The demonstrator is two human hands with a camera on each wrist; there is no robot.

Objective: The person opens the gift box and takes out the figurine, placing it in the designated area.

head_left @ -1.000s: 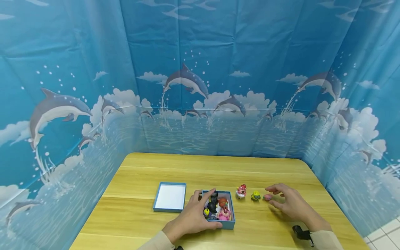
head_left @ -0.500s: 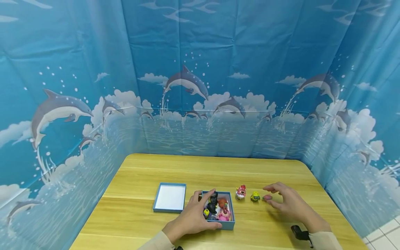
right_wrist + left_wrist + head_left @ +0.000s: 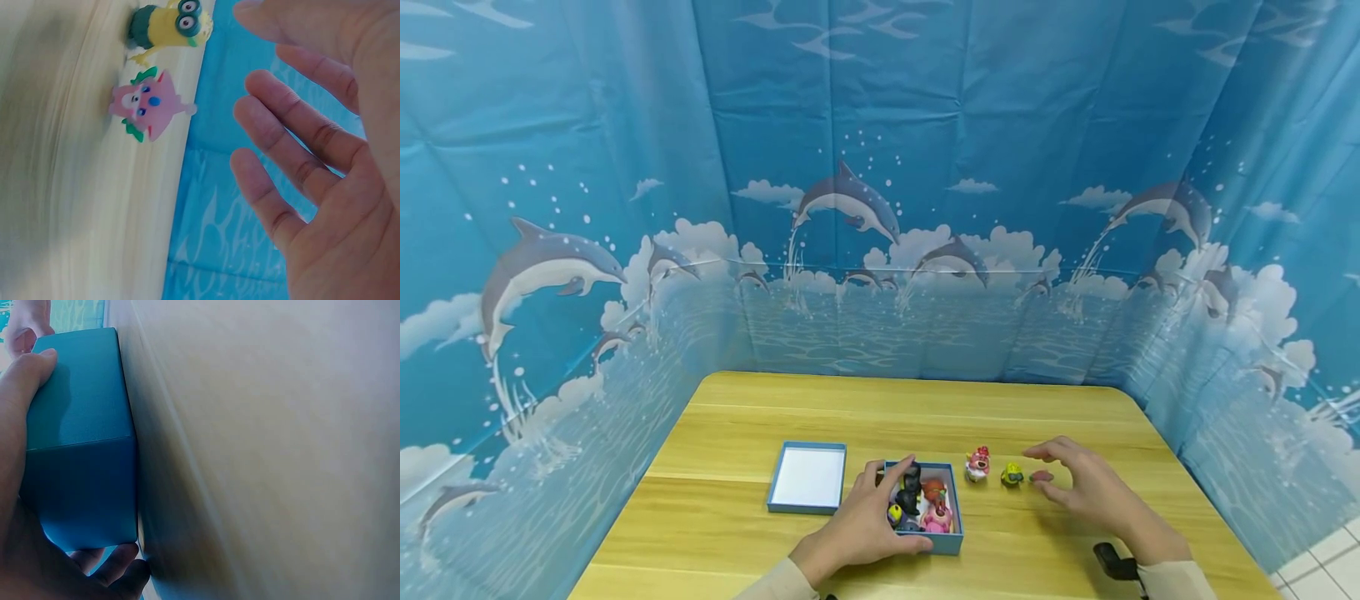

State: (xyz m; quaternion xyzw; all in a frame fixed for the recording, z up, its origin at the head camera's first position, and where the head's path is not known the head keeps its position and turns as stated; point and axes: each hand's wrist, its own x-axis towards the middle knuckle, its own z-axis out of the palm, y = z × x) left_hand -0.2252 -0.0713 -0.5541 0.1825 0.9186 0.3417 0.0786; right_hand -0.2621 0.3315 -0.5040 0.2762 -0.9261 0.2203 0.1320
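Note:
My left hand (image 3: 872, 517) grips an open blue box (image 3: 951, 543) by its sides, thumb at the front and fingers at the back. The left wrist view shows my thumb on the blue box (image 3: 81, 487). Inside lie several small figurines, among them black ones (image 3: 909, 492), a brown one (image 3: 934, 489) and a pink one (image 3: 937, 521). My right hand (image 3: 1093, 492) is over the table, its fingers apart and holding nothing. Between its thumb and fingertips in the head view stands a small pink figurine (image 3: 150, 103) with green arms. Beside that is a yellow goggled figurine (image 3: 167, 25).
A blue lid (image 3: 808, 477) with a white inside lies left of the box. Between the box and the yellow figurine stands a red and white figurine (image 3: 977, 463). The wooden table (image 3: 880, 408) ends at a blue dolphin-print curtain (image 3: 872, 317).
My right hand has shifted slightly left, fingers still apart around the pink figurine. The left hand and box stay in place. The head view has tilted up a little.

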